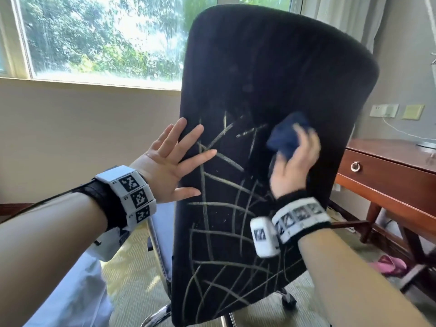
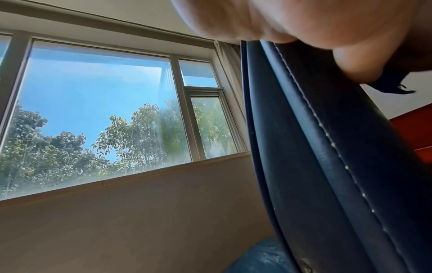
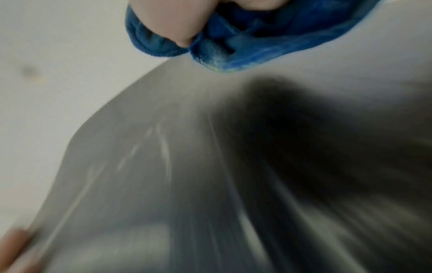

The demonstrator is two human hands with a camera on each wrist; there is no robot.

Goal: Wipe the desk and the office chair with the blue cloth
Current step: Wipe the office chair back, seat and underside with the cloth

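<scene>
The black office chair [image 1: 271, 74] shows me the rear of its backrest, crossed by many pale chalk-like lines on the lower half. My right hand [image 1: 295, 161] grips the bunched blue cloth [image 1: 286, 135] and presses it on the backrest right of centre. The cloth [image 3: 268, 37] fills the top of the blurred right wrist view, above the grey-looking backrest [image 3: 210, 184]. My left hand [image 1: 174, 161] lies flat with spread fingers on the backrest's left edge. In the left wrist view the palm [image 2: 304, 27] sits against the stitched chair edge [image 2: 327, 147].
A wooden desk [image 1: 389, 175] with a ring-pull drawer stands to the right behind the chair. A window [image 1: 94, 36] and beige wall are at the left. Pink slippers [image 1: 389, 265] lie on the carpet under the desk. The chair's chrome base [image 1: 155, 315] is below.
</scene>
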